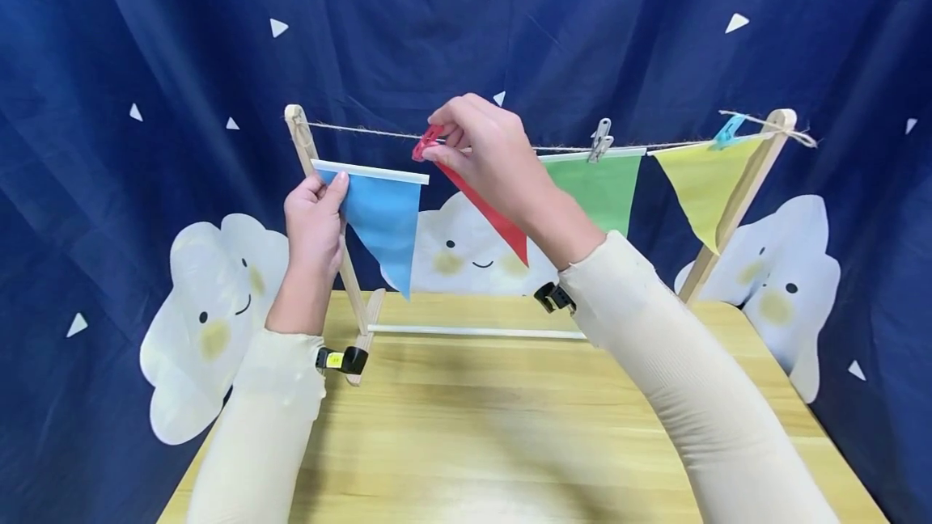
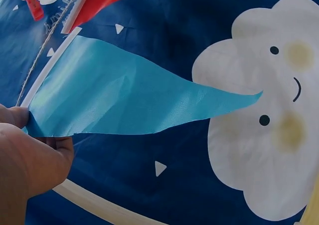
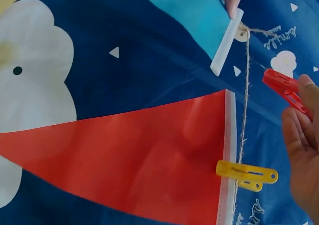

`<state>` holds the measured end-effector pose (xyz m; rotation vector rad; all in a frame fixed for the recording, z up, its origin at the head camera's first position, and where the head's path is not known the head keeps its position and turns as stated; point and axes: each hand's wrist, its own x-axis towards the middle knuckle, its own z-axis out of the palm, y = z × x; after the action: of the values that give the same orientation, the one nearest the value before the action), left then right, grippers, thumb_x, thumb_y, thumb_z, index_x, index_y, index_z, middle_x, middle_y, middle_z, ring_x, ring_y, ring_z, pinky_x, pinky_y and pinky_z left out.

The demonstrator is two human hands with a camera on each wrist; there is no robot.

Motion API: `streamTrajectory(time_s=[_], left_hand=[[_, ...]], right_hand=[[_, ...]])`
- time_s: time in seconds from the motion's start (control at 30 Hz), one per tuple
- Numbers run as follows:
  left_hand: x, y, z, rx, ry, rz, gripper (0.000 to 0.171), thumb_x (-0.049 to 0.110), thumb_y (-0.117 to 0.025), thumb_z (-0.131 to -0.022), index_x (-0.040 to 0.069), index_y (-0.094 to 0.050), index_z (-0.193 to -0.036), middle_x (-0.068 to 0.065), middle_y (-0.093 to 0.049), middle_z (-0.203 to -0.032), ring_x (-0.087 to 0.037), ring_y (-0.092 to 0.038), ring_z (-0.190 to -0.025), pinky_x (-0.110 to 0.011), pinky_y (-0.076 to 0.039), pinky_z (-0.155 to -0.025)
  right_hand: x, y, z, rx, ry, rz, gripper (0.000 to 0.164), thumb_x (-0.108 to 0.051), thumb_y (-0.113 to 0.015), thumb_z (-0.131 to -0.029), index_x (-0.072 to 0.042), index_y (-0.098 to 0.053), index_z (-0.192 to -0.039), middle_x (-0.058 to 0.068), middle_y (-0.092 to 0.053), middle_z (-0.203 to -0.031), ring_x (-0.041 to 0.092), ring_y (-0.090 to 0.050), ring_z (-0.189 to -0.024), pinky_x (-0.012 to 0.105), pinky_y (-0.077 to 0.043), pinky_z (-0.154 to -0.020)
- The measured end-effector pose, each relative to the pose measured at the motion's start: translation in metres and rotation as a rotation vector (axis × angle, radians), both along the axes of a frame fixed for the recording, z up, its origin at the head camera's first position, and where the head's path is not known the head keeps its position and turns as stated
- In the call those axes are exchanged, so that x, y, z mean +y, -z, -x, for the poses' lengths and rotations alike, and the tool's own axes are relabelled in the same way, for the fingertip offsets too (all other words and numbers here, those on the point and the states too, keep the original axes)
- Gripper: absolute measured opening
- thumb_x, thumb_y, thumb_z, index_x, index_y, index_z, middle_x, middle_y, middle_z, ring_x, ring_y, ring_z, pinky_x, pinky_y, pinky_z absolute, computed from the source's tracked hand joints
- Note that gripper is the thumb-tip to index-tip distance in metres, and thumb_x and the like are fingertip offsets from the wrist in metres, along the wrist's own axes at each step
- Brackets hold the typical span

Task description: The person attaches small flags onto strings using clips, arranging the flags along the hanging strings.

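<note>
My left hand pinches a blue pennant by the left end of its white top strip. The pennant hangs point down, its strip a little below the twine. Between thumb and fingers, my right hand holds a red clothespin close to the twine, right of the blue pennant. The right wrist view shows the clothespin apart from the twine. Partly hidden behind the right hand, a red pennant hangs from the twine by a yellow clothespin.
Wooden posts hold the twine at both ends, with a white crossbar low between them. Right of the red pennant hang a green pennant on a grey clothespin and a yellow pennant on a light blue clothespin. A wooden table lies below.
</note>
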<state>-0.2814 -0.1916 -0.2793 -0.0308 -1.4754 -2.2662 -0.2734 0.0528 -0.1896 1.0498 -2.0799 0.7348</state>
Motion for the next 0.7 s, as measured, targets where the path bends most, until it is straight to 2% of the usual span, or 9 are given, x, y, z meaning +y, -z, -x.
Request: streamTrajectory(time_s=[0.23, 0.47, 0.57, 0.7], left_hand=[[0.003, -0.008, 0.004, 0.009, 0.025, -0.073, 0.022, 0.007, -0.063, -0.102, -0.003, -0.064, -0.121, -0.008, -0.062, -0.106, -0.015, -0.064, -0.099, -0.024, -0.055, -0.089], [0.007, -0.015, 0.008, 0.045, 0.052, -0.116, 0.018, 0.006, -0.062, -0.102, -0.002, -0.065, -0.118, -0.009, -0.059, -0.12, -0.018, -0.061, -0.113, -0.034, -0.048, -0.107], [0.008, -0.017, 0.009, 0.047, 0.058, -0.115, 0.017, 0.007, -0.063, -0.102, -0.002, -0.065, -0.116, -0.009, -0.058, -0.12, -0.018, -0.061, -0.112, -0.033, -0.049, -0.105], [0.009, -0.02, 0.011, 0.051, 0.056, -0.116, 0.016, 0.007, -0.063, -0.102, -0.001, -0.066, -0.114, -0.009, -0.06, -0.117, -0.018, -0.063, -0.106, -0.028, -0.053, -0.095]], right_hand=[[-0.012, -0.012, 0.005, -0.012, 0.005, 0.023, 0.035, -0.021, -0.078, -0.092, 0.001, -0.07, -0.119, 0.012, -0.071, -0.111, 0.016, -0.069, -0.092, 0.023, -0.057, -0.088], [-0.018, -0.028, 0.014, -0.039, 0.069, 0.01, 0.032, -0.024, -0.075, -0.094, -0.003, -0.073, -0.118, 0.01, -0.072, -0.109, 0.014, -0.066, -0.094, 0.019, -0.054, -0.089], [-0.019, -0.031, 0.018, -0.054, 0.081, 0.002, 0.03, -0.024, -0.074, -0.095, -0.004, -0.074, -0.117, 0.009, -0.072, -0.108, 0.014, -0.065, -0.093, 0.019, -0.054, -0.089], [-0.024, -0.034, 0.024, -0.078, 0.091, -0.023, 0.03, -0.025, -0.072, -0.096, -0.005, -0.074, -0.117, 0.009, -0.072, -0.108, 0.014, -0.065, -0.093, 0.018, -0.053, -0.09]])
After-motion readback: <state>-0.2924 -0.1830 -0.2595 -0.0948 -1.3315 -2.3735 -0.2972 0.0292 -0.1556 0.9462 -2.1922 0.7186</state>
